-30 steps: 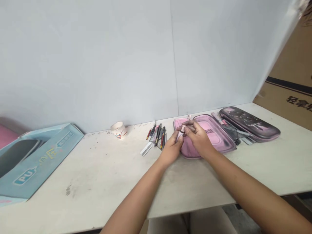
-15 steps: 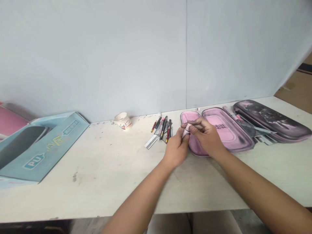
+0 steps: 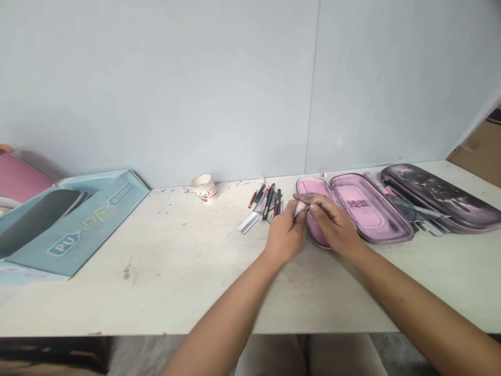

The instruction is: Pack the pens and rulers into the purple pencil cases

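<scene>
— What's on the table (image 3: pixel 156 292), starting from the left?

— A pale blue carton (image 3: pixel 78 230) lying flat. Next comes a small paper cup (image 3: pixel 203 187) by the wall. After that there's a loose heap of pens (image 3: pixel 268 201), with a white ruler (image 3: pixel 248 223) at its near edge.

— And your hands?

— My left hand (image 3: pixel 285 237) is curled shut round the lower part of a small pink piece (image 3: pixel 300 209). My right hand (image 3: pixel 332 224) pinches its top between thumb and forefinger. So both grip it, just above the table at the near left end of the open pink pencil case (image 3: pixel 368 209). I can't tell what the piece is, because my fingers hide most of it.

— Further right?

— The case's dark lid (image 3: pixel 438 196) lies folded open, with more pens between the two halves.

— What could go wrong?

— The piece is little and I hold it by fingertips only. If my hands pull unevenly, I'd expect it to pop free and roll in among the pens or off the front edge. My left wrist is also near the heap, so a careless swing could scatter it.
</scene>
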### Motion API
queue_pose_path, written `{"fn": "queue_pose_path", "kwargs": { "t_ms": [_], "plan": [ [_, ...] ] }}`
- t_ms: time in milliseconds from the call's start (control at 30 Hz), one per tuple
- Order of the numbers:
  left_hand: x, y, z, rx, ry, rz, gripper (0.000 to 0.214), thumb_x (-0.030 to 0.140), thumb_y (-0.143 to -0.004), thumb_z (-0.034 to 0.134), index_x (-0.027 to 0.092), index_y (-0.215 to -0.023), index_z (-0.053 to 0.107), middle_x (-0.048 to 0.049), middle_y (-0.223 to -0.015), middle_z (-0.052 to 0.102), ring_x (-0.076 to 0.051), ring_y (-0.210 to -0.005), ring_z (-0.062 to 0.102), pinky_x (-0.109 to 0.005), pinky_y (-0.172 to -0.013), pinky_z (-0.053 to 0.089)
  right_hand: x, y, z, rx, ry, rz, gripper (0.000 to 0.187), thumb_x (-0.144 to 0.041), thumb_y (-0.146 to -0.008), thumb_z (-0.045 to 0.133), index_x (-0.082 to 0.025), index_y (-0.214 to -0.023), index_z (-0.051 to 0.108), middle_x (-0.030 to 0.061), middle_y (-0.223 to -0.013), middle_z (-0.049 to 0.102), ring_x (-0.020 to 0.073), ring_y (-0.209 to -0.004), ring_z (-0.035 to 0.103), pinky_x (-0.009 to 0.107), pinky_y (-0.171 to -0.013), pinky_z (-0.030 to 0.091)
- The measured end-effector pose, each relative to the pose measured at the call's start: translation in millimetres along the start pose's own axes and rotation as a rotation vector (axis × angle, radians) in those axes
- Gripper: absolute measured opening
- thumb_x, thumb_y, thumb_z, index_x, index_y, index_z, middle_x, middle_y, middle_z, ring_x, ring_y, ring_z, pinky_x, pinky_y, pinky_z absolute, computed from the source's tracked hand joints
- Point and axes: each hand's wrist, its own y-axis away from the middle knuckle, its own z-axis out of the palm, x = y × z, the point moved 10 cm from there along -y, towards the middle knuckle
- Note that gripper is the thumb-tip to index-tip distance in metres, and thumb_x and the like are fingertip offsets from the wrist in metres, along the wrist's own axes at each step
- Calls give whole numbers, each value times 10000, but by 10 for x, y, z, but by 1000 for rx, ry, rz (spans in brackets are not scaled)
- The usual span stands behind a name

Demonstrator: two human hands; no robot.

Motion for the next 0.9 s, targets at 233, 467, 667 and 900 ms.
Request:
{"fn": "queue_pose_path", "kwargs": {
  "t_ms": [233,467,667,900],
  "plan": [
    [-115,-66,60,-61,399,-161,372,502,-819,415,175,-657,489,42,-493,363,-75,-422,286,-193,-412,223,78,-14,23,-21,-242,71,420,-534,-860,355,-268,-1068,605,48,-1258,523,223,-1140,481,423,-923,442],
    [-340,-122,-140,92,1034,-386,331,495,-799,376,203,-650,418,101,-363,216,-50,-272,116,-159,-290,83,194,128,345,-173,-340,200,421,-514,-857,392,-227,-1143,507,83,-1176,513,190,-1046,523,388,-902,462],
    [-307,-135,-209,110,1321,-374,371,501,-811,358,178,-693,497,92,-358,233,-51,-259,174,-149,-286,127,152,188,549,-317,-245,199,355,-477,-864,408,-213,-1081,505,68,-1087,554,182,-1011,531,393,-900,444],
    [-338,-97,-208,171,1380,-388,387,523,-802,381,174,-675,493,86,-361,234,-53,-268,197,-156,-288,131,163,187,586,-340,-223,189,323,-458,-874,395,-205,-1054,485,68,-1046,562,174,-961,530,395,-872,442]
  ]
}}
